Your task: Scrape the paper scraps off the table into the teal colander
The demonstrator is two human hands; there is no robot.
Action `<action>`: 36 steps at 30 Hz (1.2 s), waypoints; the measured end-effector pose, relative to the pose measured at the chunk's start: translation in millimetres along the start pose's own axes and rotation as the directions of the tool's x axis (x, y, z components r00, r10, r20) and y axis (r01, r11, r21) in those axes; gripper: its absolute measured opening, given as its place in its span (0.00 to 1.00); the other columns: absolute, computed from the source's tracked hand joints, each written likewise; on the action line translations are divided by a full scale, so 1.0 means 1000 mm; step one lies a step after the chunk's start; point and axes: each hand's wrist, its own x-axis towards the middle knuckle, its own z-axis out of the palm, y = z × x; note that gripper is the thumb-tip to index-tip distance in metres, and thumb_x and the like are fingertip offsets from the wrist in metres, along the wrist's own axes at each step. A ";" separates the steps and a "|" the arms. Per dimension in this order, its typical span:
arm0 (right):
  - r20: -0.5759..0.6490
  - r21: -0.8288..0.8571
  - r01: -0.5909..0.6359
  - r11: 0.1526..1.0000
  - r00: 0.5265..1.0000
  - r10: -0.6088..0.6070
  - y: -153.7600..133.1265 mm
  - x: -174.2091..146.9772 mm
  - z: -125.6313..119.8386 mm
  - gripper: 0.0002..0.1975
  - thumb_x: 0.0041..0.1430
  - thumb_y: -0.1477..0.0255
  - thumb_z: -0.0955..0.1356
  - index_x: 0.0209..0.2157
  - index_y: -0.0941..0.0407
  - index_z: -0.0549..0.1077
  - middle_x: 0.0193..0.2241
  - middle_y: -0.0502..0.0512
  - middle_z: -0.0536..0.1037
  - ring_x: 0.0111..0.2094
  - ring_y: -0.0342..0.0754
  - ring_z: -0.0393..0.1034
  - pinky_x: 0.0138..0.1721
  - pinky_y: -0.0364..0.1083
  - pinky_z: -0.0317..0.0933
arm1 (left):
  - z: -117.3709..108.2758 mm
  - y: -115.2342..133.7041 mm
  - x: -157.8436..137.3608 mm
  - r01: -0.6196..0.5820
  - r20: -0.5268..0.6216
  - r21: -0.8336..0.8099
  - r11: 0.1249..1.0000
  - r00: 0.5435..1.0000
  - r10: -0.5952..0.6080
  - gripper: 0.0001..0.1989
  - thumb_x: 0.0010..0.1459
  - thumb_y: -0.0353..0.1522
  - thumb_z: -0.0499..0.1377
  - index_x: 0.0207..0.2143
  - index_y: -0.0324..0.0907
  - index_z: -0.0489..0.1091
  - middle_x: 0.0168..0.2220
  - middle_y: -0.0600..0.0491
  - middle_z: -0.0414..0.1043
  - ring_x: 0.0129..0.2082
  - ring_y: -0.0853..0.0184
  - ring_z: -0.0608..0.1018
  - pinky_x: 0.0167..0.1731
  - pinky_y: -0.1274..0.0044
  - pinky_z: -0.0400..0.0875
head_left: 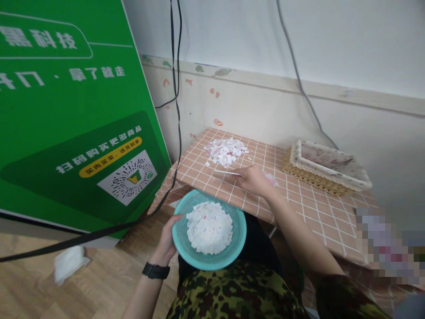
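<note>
Camouflage shirt [239, 288] faces the table [318, 208]. At the table's near edge, your left hand [166, 241] clamps the colander [239, 235] by its rim: likely light, bendy plastic; hold there, level, or paper scraps [209, 228] spill. Over the table, your right hand [255, 180] pinches a white strip [226, 173].

Camouflage Above, Black Below

And here's the camouflage top [232, 290], all ragged blotches of green, brown and black! Its right sleeve [343, 294] shows the same mottle, only darker. On the left, a broad black wristband [156, 271]; below, plain black legwear [262, 248]!
</note>
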 end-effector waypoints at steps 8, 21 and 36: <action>0.085 -0.204 0.205 0.957 0.978 -0.191 -0.091 -0.010 0.035 0.15 0.59 0.79 0.58 0.47 0.61 0.66 0.39 0.63 0.75 0.34 0.50 0.70 0.29 0.46 0.58 | 0.013 -0.040 0.002 0.018 -0.030 -0.028 0.999 0.999 -0.019 0.03 0.46 0.28 0.61 0.23 0.36 0.73 0.21 0.50 0.77 0.21 0.66 0.76 0.27 0.75 0.71; -0.113 -0.355 -0.415 0.837 0.908 0.403 -0.014 -0.042 0.017 0.15 0.57 0.77 0.58 0.45 0.60 0.69 0.30 0.63 0.76 0.31 0.52 0.71 0.32 0.48 0.57 | 0.002 -0.064 0.005 0.080 -0.035 -0.035 0.996 0.996 -0.081 0.05 0.47 0.29 0.60 0.26 0.35 0.74 0.24 0.48 0.78 0.23 0.64 0.77 0.29 0.72 0.73; -0.273 0.040 -0.467 0.883 0.845 0.460 0.052 -0.031 -0.013 0.20 0.54 0.70 0.62 0.48 0.58 0.70 0.35 0.59 0.78 0.33 0.52 0.71 0.33 0.46 0.59 | 0.007 -0.068 -0.006 0.130 -0.054 -0.001 0.991 0.990 -0.130 0.09 0.47 0.32 0.60 0.29 0.35 0.76 0.28 0.47 0.79 0.27 0.59 0.79 0.34 0.69 0.72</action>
